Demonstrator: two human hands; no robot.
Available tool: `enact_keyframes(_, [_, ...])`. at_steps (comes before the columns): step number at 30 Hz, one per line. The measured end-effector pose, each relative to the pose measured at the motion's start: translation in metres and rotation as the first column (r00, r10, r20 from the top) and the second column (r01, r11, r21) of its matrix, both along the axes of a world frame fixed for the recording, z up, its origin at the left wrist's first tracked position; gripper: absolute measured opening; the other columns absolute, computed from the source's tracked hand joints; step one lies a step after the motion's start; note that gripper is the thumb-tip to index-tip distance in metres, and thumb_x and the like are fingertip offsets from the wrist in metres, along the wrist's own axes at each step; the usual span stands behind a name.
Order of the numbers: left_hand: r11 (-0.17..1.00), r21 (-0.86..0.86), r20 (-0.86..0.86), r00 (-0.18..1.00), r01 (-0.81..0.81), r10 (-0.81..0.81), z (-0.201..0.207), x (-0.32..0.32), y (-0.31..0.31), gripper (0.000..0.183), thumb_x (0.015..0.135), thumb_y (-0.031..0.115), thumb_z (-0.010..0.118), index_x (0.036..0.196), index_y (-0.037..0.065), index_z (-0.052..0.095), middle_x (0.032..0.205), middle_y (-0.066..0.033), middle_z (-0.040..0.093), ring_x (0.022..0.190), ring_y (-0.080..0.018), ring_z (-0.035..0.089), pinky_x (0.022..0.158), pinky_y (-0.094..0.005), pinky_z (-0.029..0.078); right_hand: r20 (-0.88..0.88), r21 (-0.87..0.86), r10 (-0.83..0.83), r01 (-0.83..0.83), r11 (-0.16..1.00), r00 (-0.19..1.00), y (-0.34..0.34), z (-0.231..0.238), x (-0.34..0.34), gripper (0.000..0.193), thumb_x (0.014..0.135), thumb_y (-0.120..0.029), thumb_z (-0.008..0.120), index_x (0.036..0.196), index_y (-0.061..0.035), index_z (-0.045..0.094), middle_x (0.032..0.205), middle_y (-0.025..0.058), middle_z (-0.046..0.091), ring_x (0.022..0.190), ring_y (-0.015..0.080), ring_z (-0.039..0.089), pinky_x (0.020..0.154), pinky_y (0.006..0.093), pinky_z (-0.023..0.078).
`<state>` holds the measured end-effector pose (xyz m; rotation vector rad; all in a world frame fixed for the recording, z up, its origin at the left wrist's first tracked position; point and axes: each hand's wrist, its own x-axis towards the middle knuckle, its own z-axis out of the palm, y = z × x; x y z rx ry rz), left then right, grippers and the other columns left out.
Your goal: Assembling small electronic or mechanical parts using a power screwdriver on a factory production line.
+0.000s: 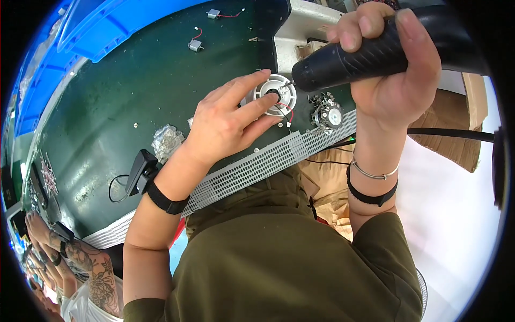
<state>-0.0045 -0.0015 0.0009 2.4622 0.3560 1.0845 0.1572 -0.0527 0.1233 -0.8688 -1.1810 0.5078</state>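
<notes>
My right hand [394,94] is wrapped round a thick black electric screwdriver [335,65], which lies slanted with its nose down to the left. The thin bit reaches a white round plastic housing [290,98] on the green mat. Over the housing's left side rests my left hand [222,119], steadying it with one fingertip at the dark centre and another at the far rim. Red and black wires with a small white connector [289,124] come out at its near side. To the right of the housing stands a round silver piece [328,115] with many small screws clinging round it.
Two small motors with red wires [196,45] lie farther back on the green mat [107,123]. A crumpled clear bag [167,142] sits by my left forearm. Blue bins [102,32] line the far left. A perforated white strip [257,163] edges the table. Another person's tattooed arm [99,268] shows lower left.
</notes>
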Motion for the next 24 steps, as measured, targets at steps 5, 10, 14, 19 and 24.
enact_keyframes(5, [1.0,-0.006,0.001,1.0,-0.001,0.001,-0.001,0.0,0.0,0.034,0.066,0.017,0.079,0.097,0.009,0.069,0.119,-0.0123,0.06,0.092,-0.0282,0.064,0.074,-0.0337,0.054,0.02,-0.009,-0.033,0.033,0.999,0.999,0.002,-0.004,0.0,0.05,0.087,-0.024,0.055,0.122,0.0065,0.036,0.067,0.0085,0.055,0.057,0.0204,0.059,0.06,0.0331,0.052])
enact_keyframes(10, [1.0,0.012,0.037,0.999,-0.016,0.016,-0.002,0.002,0.001,0.029,0.068,0.023,0.077,0.092,0.01,0.067,0.115,-0.0092,0.06,0.09,-0.0245,0.063,0.072,-0.0333,0.053,0.04,-0.021,-0.064,0.065,0.998,0.997,-0.004,-0.005,0.006,0.051,0.087,-0.026,0.055,0.122,0.0064,0.036,0.067,0.0084,0.054,0.057,0.0202,0.059,0.061,0.033,0.052])
enact_keyframes(14, [1.0,0.005,0.033,0.999,-0.015,0.015,-0.003,0.002,0.001,0.029,0.068,0.023,0.077,0.093,0.01,0.067,0.115,-0.0091,0.06,0.09,-0.0249,0.063,0.073,-0.0338,0.053,-0.019,-0.075,-0.121,0.119,0.99,0.992,-0.004,-0.002,-0.006,0.051,0.087,-0.025,0.055,0.122,0.0066,0.035,0.067,0.0087,0.054,0.056,0.0199,0.058,0.06,0.0319,0.051])
enact_keyframes(19, [1.0,-0.006,0.028,0.999,-0.017,0.017,-0.003,0.003,-0.001,0.029,0.068,0.023,0.077,0.093,0.01,0.067,0.115,-0.0093,0.06,0.093,-0.0254,0.063,0.074,-0.0345,0.054,-0.087,-0.137,-0.16,0.147,0.98,0.983,-0.002,0.001,-0.016,0.049,0.088,-0.021,0.056,0.122,0.0071,0.034,0.068,0.0089,0.053,0.056,0.0189,0.056,0.059,0.0296,0.049])
enact_keyframes(24, [1.0,-0.013,0.014,1.0,0.005,-0.005,-0.003,0.0,0.001,0.034,0.066,0.017,0.079,0.097,0.008,0.068,0.119,-0.0139,0.059,0.093,-0.0286,0.064,0.074,-0.0332,0.054,0.005,-0.056,-0.002,0.003,0.998,1.0,0.004,-0.004,-0.011,0.048,0.088,-0.012,0.058,0.121,0.008,0.03,0.069,0.0079,0.051,0.057,0.017,0.053,0.057,0.0273,0.046])
